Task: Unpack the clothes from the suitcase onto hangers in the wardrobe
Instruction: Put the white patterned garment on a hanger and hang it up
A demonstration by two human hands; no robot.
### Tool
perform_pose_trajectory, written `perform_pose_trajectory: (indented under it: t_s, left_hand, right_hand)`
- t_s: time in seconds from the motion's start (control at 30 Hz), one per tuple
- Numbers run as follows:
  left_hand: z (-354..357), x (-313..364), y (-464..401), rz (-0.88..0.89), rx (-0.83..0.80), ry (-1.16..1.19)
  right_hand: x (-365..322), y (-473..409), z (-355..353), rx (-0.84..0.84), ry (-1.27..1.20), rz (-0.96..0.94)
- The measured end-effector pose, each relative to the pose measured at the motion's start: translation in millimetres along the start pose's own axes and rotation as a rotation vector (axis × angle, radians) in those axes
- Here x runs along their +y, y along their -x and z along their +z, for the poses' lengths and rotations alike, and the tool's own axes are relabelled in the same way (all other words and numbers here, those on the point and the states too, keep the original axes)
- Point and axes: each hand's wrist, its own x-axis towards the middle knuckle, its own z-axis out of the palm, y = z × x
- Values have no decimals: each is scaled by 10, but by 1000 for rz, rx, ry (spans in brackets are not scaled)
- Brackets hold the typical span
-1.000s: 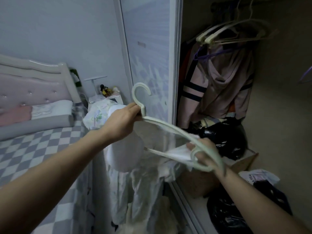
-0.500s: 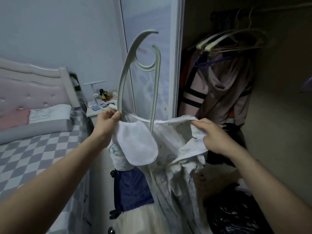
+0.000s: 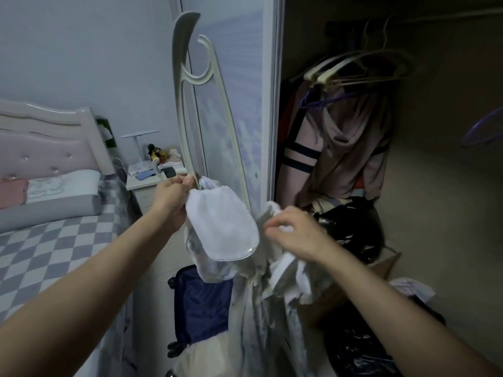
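A pale plastic hanger [image 3: 181, 104] stands on end in front of me, one shoulder tip high, its hook low beside my left hand. My left hand [image 3: 171, 201] grips the hanger's lower end together with the collar of a white garment [image 3: 226, 229]. My right hand [image 3: 295, 235] pinches the garment's bunched fabric a little lower and to the right. The rest of the garment hangs down between my arms. Below it stands the dark blue suitcase [image 3: 200, 303], open. The wardrobe [image 3: 408, 164] is open on the right, with a pink top [image 3: 340, 148] hanging on its rail.
Several empty pale hangers [image 3: 348, 69] hang on the wardrobe rail. Black bags [image 3: 351, 232] and a cardboard box [image 3: 381, 265] fill the wardrobe floor. The sliding door [image 3: 234, 104] stands in the middle. A bed [image 3: 49, 240] and a nightstand [image 3: 148, 183] are to the left.
The hanger swung from lying flat to standing on end and rose higher. My right hand let go of the hanger's end, took the garment and has now dropped towards the middle.
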Motion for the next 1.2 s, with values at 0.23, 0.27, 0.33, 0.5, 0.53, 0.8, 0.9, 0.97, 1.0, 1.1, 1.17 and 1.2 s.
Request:
perform_pose_trajectory:
  t_s: [0.23,0.27,0.33,0.5,0.53,0.8,0.9,0.97,1.0,1.1,1.17,1.2]
  left_hand:
    - [-17,17,48,-73,89,91]
    - [-41,10,69,-92,120,122]
    - [-83,-7,117,-111,181,163]
    - [-248,-43,145,-85,280,33]
    - [-280,-55,150,-65,277,-33]
    - [-183,252,213,279,244,-298]
    - [-147,360,176,384,225,-370]
    - [-98,426,168,424,195,-401]
    - [-64,475,175,460,174,-401]
    - [53,742,269,589,24,-458]
    - [132,843,359,638,-112,-492]
    - [159,817,384,642,-150,-533]
  right_hand:
    - [-19,45,486,49,242,12]
    - [-33,80,478,46,326,-28]
    - [-50,155,461,16,423,-85]
    - [-84,207,219,203,124,-160]
    - [-92,171,135,252,131,-168]
    - [-132,86,-65,195,387,-186]
    - [-94,73,53,53,365,-144]
    - [-63,53,122,28,311,-121]
    - [-44,53,147,11,334,-111]
    - [52,63,277,-46,454,-147]
    - [73,74,315,22,407,-194]
    - [51,77,303,93,342,-240]
